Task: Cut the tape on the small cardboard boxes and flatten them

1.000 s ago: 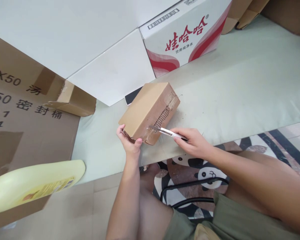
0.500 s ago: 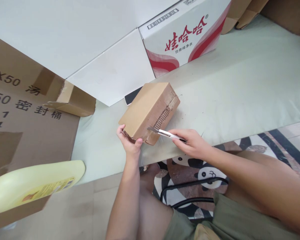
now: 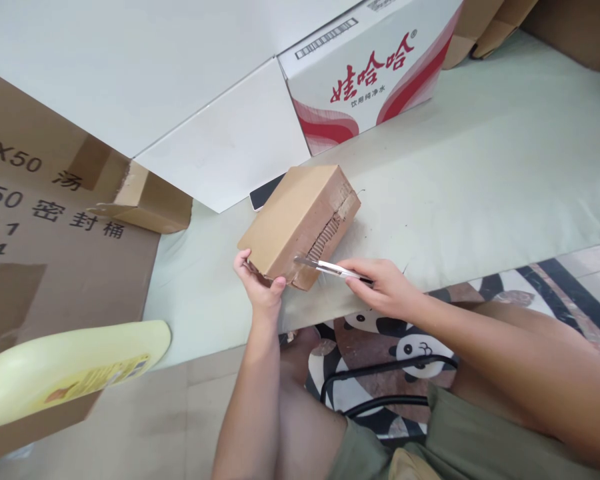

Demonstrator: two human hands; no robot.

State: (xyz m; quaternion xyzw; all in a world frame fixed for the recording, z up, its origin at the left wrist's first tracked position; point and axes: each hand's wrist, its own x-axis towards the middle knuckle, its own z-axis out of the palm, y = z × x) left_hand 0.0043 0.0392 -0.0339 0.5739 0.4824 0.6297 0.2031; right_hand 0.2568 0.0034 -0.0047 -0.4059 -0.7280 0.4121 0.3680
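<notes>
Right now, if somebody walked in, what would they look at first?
Probably the torn brown box in the middle, with the left grip on its corner and a white-handled cutter in the right grip. Behind it is a red-lettered white carton, and a pale yellow bottle shows at lower left.

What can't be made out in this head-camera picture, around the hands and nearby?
All in the head view:
- Small brown cardboard box: contents hidden by its walls.
- Slim white-bodied metal-bladed knife: rear end covered by the right hand; tip contact too small to judge.
- Left hand: some fingers hidden by the box.
- Flat dark pale-edged object: partly hidden by the box.
- Pale yellow plastic bottle: cut off by the left edge.
</notes>
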